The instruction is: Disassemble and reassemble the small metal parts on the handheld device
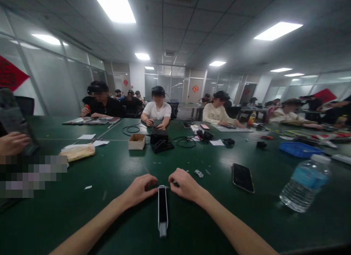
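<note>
A long, narrow device with a white rim, a dark middle and a pale grey near end lies lengthwise on the green table in front of me. My left hand is at the left of its far end, fingers curled and thumb close against the edge. Across from it, my right hand has its fingers bent in toward the thumb by the same end. Small parts show at that end between the hands, too tiny to name. What the fingertips pinch is hidden. A small grey-white part lies beyond my right hand.
On the right are a phone, a water bottle and a blue tray. Ahead stand a small open box and a black device with cables. A plastic bag lies left. Several people sit around the table.
</note>
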`<state>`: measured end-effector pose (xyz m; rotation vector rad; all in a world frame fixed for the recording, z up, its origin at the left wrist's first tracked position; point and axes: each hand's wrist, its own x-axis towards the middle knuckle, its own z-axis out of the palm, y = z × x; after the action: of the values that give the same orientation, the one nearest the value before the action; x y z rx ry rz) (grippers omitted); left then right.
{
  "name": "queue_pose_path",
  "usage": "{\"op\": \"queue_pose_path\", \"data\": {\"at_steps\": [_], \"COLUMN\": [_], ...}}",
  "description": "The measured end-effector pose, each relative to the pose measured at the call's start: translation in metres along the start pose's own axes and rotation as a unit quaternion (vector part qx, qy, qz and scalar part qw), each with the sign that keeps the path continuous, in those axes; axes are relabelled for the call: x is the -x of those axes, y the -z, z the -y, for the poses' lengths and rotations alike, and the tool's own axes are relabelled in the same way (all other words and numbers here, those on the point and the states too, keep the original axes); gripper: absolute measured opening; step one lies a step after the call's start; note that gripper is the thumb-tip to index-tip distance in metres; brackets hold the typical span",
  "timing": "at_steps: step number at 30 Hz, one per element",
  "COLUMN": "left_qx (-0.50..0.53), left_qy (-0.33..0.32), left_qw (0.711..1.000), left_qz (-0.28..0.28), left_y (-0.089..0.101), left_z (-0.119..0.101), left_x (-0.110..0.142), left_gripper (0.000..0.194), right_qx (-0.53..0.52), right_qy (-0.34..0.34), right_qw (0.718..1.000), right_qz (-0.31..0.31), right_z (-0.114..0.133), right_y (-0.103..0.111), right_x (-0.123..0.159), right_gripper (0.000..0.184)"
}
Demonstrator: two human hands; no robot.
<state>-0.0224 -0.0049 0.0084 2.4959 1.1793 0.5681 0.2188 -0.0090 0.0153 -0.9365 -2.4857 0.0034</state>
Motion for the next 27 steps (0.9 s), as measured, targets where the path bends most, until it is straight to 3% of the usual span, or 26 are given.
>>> {"op": "queue_pose_path", "data": {"at_steps": [6,9,12,16,23,27], "left_qx": [-0.059,-0.071,-0.071,-0.066,-0.063,-0.096], "left_qy": [-0.137,-0.204,-0.228,-0.236,-0.211,-0.146], "left_qw": [0.981,0.963,0.952,0.949,0.958,0.977], "left_qz": [-0.125,-0.163,-0.19,-0.196,-0.184,-0.125], "left_y": [-0.004,-0.012,-0.019,-0.02,-0.017,-0.006], "left_z": [0.003,-0.002,-0.006,-0.005,-0.008,-0.002], "left_x": [0.002,0.002,0.002,0.001,0.002,0.003], "left_gripper": [0.022,0.012,0.012,0.013,0.009,0.014], "right_qx": [-0.039,-0.082,-0.117,-0.145,-0.176,-0.129], "right_qy": [0.074,0.073,0.045,0.002,0.001,0.013], "right_qw": [0.993,0.988,0.983,0.98,0.971,0.98], "right_qz": [-0.081,-0.107,-0.131,-0.139,-0.163,-0.152], "right_z": [0.014,0.02,0.022,0.022,0.022,0.014], "right_y": [-0.021,-0.027,-0.029,-0.028,-0.032,-0.025], "right_x": [-0.003,-0.002,-0.002,-0.002,-0.003,-0.001], "right_gripper": [0.008,0.008,0.007,0.004,0.007,0.006]}}
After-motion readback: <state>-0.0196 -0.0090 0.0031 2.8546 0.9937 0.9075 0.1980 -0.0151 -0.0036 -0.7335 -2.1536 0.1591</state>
